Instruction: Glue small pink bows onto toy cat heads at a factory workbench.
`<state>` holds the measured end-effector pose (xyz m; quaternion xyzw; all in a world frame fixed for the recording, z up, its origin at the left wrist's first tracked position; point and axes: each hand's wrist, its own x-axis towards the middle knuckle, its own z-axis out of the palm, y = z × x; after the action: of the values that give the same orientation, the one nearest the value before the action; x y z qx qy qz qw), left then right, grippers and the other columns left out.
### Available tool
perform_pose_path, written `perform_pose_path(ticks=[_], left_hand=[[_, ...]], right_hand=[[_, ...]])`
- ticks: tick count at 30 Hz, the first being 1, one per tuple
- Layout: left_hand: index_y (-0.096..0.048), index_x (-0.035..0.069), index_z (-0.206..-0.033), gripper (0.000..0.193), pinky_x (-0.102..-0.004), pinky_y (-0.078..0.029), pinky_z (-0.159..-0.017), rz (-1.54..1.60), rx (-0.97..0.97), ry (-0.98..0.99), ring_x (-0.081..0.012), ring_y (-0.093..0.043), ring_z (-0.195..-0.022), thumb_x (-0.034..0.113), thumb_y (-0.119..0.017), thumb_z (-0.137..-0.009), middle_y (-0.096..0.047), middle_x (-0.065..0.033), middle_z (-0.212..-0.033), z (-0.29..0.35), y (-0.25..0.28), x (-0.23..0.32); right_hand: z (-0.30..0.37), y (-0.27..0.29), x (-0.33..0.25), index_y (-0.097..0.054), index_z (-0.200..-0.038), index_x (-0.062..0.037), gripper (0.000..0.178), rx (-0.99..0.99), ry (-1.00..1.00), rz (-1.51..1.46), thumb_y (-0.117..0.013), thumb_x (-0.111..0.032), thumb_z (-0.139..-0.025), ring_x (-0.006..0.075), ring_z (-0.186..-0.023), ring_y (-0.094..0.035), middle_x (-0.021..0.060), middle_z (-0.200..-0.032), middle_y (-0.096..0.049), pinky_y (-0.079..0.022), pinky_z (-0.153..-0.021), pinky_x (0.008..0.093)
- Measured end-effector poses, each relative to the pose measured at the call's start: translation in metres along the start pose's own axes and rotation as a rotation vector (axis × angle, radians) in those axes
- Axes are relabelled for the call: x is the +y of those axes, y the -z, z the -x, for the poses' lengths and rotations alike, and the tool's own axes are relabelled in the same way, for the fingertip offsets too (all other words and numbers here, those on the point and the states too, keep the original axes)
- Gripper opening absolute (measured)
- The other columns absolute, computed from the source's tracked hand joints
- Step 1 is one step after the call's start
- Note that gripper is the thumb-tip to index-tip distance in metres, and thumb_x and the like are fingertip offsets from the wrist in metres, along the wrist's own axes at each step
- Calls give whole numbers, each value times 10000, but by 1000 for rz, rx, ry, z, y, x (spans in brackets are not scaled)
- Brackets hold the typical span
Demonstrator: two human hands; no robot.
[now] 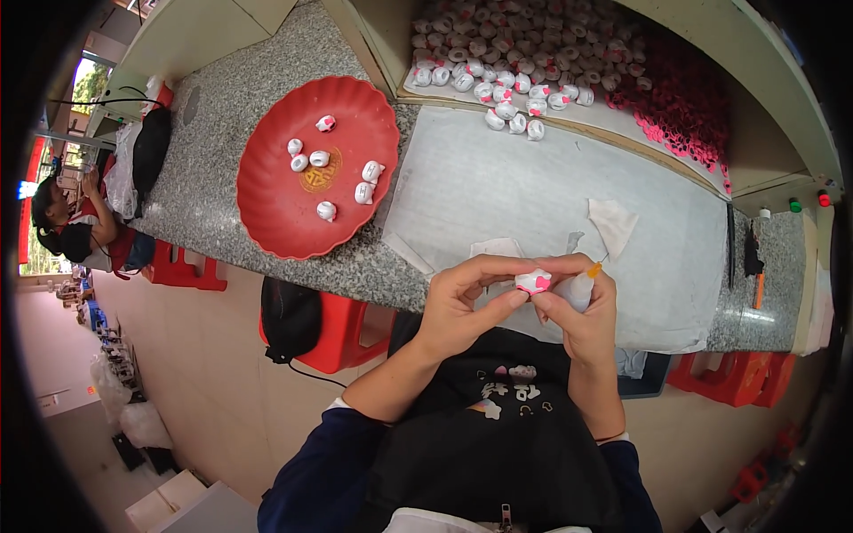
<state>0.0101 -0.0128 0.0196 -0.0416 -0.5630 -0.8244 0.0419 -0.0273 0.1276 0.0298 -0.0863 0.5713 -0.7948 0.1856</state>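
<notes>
Between the fingertips of both hands is a small white figurine head [534, 282] with pink parts, held above the near edge of the work sheet. My left hand [462, 306] is closed on it from the left. With thumb and fingers my right hand [590, 324] steadies its other side, while also gripping a translucent squeeze bottle [578, 291] that has an orange needle tip. A folded white cloth [613, 224] lies just beyond the right hand. Part of the figurine is covered by my fingers.
A red scalloped tray [267, 209] with several white heads stands on the granite counter [209, 169] at left. A shelf at the back holds piles of white heads [533, 53] and pink pieces [680, 107]. Red stools [342, 342] stand below. Another person [89, 218] sits far left.
</notes>
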Motion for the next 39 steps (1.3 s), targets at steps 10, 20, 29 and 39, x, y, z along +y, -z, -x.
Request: perform_pose_path(ticks=[10,20,29,39], left_hand=[[-528,-34,-910,238,-305,-405,-786,37,-103,-50,-218,-514,-921,-36,-592,-682,-534,-153,-947,7,9,-3],[-543,87,-990,425,-294,-394,-664,-1390,572,-379,-241,-412,-916,59,-670,-586,-443,-99,-979,-24,86,55],[-539,60,-718,248,-312,-414,-529,-1659,152,-497,-198,-534,-591,224,-670,-586,-530,-62,-631,-150,14,-33],[-510,2,-968,290,-237,-430,-666,-541,-10,112,-148,-550,-815,57,-589,-694,-546,-81,-928,-84,8,-4]], right_hand=[[7,1,4,-518,-817,36,226,-42,7,47,-613,35,-612,135,-526,-510,109,-696,-540,-412,-456,212],[-11,12,4,-381,-1124,3,499,-111,89,196,-557,-11,-658,77,-549,-421,75,-750,-500,-357,-467,183],[8,31,-7,-365,-1097,-16,455,159,80,100,-503,-14,-664,88,-526,-392,89,-849,-440,-345,-461,193],[19,49,-16,-388,-970,1,304,178,227,140,-488,-76,-693,165,-614,-480,125,-949,-375,-403,-434,239]])
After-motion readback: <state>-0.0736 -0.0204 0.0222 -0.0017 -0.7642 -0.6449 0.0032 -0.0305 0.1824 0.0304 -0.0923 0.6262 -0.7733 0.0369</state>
